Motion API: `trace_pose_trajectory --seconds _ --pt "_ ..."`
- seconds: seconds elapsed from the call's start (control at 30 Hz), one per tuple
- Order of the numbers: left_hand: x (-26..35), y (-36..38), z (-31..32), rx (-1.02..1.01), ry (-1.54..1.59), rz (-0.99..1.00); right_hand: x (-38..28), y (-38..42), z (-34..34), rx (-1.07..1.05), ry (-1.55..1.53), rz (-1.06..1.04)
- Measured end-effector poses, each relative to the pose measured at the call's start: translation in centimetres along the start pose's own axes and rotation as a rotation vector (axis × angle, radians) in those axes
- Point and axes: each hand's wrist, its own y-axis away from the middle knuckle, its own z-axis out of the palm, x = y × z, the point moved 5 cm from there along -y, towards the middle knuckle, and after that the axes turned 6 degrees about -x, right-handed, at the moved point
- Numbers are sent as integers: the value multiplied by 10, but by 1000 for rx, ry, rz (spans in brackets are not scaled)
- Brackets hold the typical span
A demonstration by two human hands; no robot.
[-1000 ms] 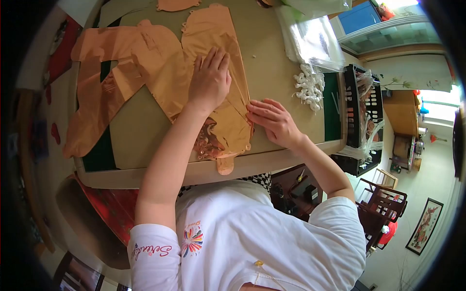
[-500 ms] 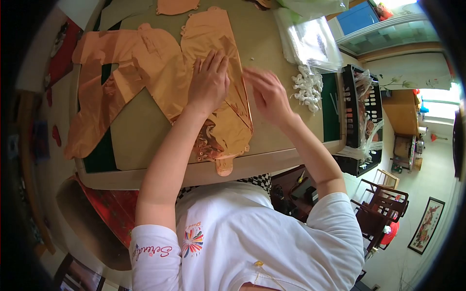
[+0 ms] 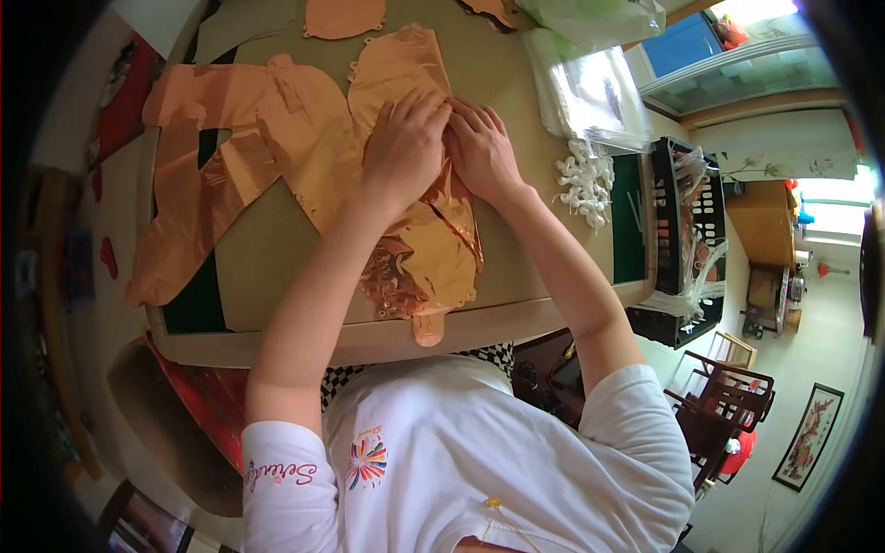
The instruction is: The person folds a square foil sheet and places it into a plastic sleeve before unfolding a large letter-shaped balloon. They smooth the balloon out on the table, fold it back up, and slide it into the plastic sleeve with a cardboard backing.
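A flat copper-coloured foil balloon (image 3: 304, 120) with rounded, tabbed ends lies on the table, its right-hand panel creased and partly folded. On that panel rests my left hand (image 3: 406, 143), back up, its fingers stretched over the foil; its thumb is hidden. My right hand (image 3: 482, 152) is right beside it at the panel's right edge, fingers bent over the foil edge, with the fingertips of both hands close together. Below the hands, wrinkled foil runs down to a rounded tail (image 3: 427, 328) hanging over the table's near edge.
Another copper foil piece (image 3: 344, 14) lies at the far side. Clear plastic bags (image 3: 590, 88) and a pile of white ribbon-like bits (image 3: 584, 184) sit to the right. A black plastic basket (image 3: 666, 230) stands beyond the table's right edge (image 3: 636, 288).
My right hand has moved left, from just off the panel's edge onto it, beside my left hand. My left hand has shifted slightly, and the foil near the edge looks more creased.
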Motion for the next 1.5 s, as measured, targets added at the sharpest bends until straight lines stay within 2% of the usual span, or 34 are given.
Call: trace_pose_trajectory --seconds 0.03,0.13,0.23,0.33,0.43,0.53,0.63,0.73,0.83,0.93,1.0,1.17,1.43,1.5 --pt "-1 -8 -1 3 -56 56 0 -1 -1 0 0 -7" --pt "-11 -26 6 -83 -269 53 0 -1 1 -30 5 8" --pt "-21 -36 10 -153 -292 64 0 -1 1 -41 4 15" --pt "-43 -48 21 -121 -297 90 0 0 1 7 23 6" --pt "-64 -64 25 -57 -326 161 -2 0 -2 -34 13 45" --pt "-78 -81 18 -101 -407 193 1 1 3 -77 -14 47" --pt "-89 -99 17 -111 -448 150 0 0 1 -73 -15 48" --pt "-102 -117 16 -208 -419 52 -2 -1 -2 -66 -16 49" --pt "-100 -122 4 -137 -608 -59 -2 -1 -2 -47 -32 43" --pt "-63 -94 -12 -169 -273 -11 -2 1 -1 -36 -32 46" --pt "-41 -47 3 -71 -371 46 0 1 1 -39 -22 42" --pt "-7 33 18 -100 -158 -1 1 3 3 -52 -5 49" --pt "-7 35 16 -133 -176 -28 -5 11 -8 -25 26 16" --pt "-8 35 19 -103 -168 -18 -13 29 -19 -126 12 20"
